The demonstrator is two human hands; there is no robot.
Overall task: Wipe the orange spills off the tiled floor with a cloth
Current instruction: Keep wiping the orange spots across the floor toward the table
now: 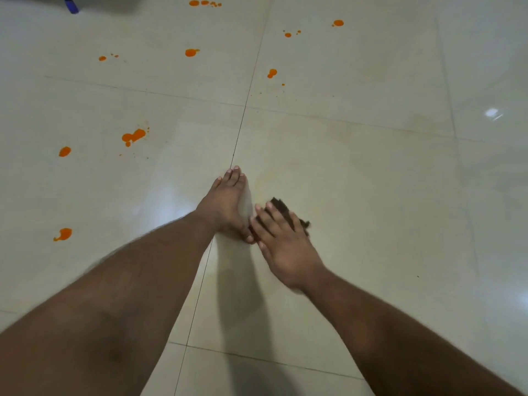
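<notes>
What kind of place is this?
Probably an indoor room, perhaps in a home; which room is unclear. Glossy cream floor tiles show a light reflection, a bare foot rests on them, and orange spills dot them.

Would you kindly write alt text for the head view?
A right hand presses a dark cloth flat on a pale tiled floor beside a bare foot. Orange spills dot the tiles farther away, mostly leftward.

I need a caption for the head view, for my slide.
Right hand presses cloth on floor, left hand beside; orange spills beyond.
</notes>
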